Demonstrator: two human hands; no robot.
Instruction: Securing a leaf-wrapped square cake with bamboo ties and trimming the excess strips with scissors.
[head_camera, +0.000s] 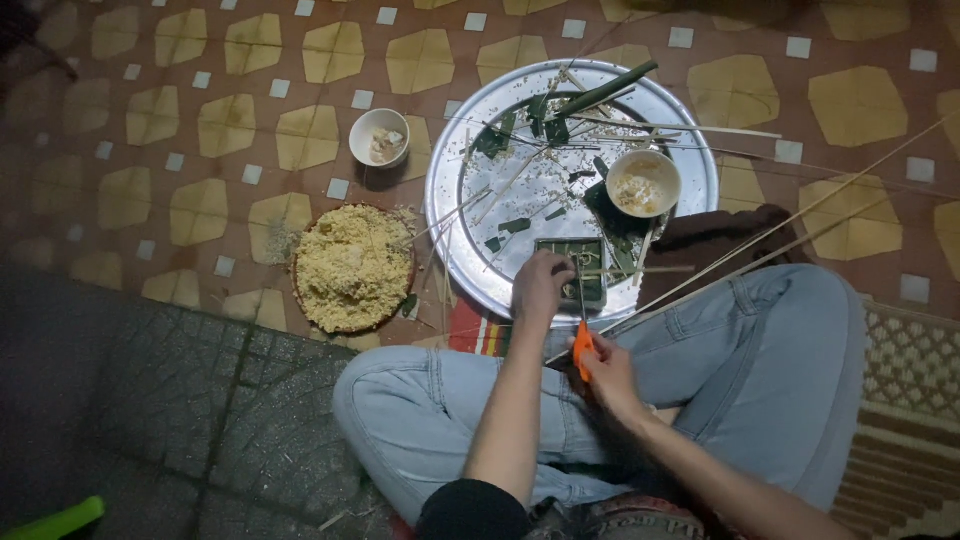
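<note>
Down on the near rim of the tray (690, 165) sits the leaf parcel (572, 268), square and green. My left hand (540, 288) presses on it, fingers curled over its near left corner. My right hand (608, 372), just nearer me, is closed around orange scissors (582, 345). A bowl (643, 183) stands farther in; the rice basket (352, 267) lies left of the tray.
</note>
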